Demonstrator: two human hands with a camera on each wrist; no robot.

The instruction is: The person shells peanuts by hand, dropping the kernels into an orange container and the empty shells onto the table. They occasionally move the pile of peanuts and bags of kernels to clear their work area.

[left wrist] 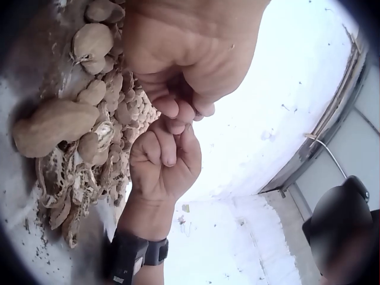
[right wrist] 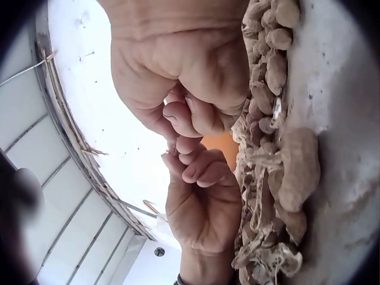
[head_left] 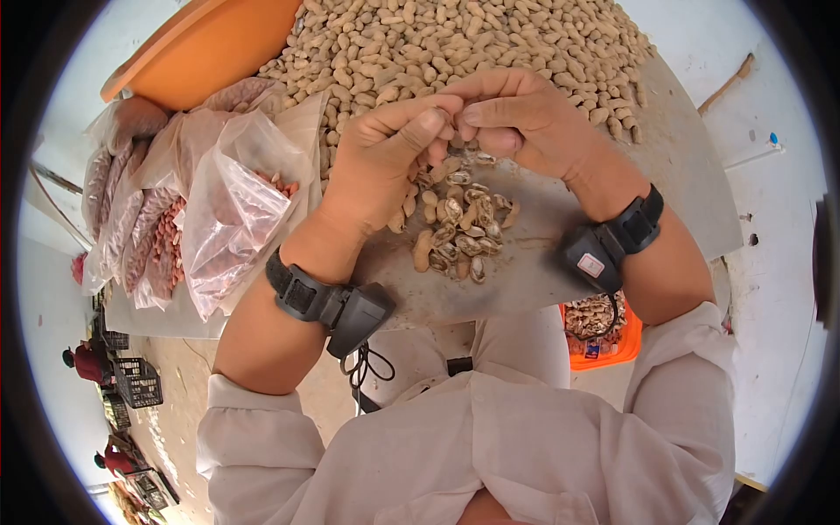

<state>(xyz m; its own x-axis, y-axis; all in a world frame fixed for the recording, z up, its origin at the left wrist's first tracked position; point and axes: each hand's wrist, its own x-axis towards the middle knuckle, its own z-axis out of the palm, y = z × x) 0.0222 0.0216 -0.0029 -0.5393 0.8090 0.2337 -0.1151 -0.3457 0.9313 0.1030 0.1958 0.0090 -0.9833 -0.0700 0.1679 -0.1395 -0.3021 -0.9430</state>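
Above a heap of opened peanut shells (head_left: 468, 229), my left hand (head_left: 381, 153) and right hand (head_left: 538, 122) meet fingertip to fingertip. Both have curled fingers and thumbs that pinch at one small spot, where a peanut is almost wholly hidden by the fingers. In the left wrist view, the right hand (left wrist: 163, 160) faces the left hand (left wrist: 190, 53), with their tips touching. The right wrist view has the left hand (right wrist: 205, 208) below the right hand (right wrist: 178, 77). A whole peanut (right wrist: 298, 169) lies beside the shells, close under the hands.
A big pile of unshelled peanuts (head_left: 472, 44) covers the back of the grey table (head_left: 542, 262). At the left stand an orange basin (head_left: 206, 57) and clear plastic bags (head_left: 236, 201) with red kernels. Below the table's right front edge sits an orange basket (head_left: 632, 337) of shells.
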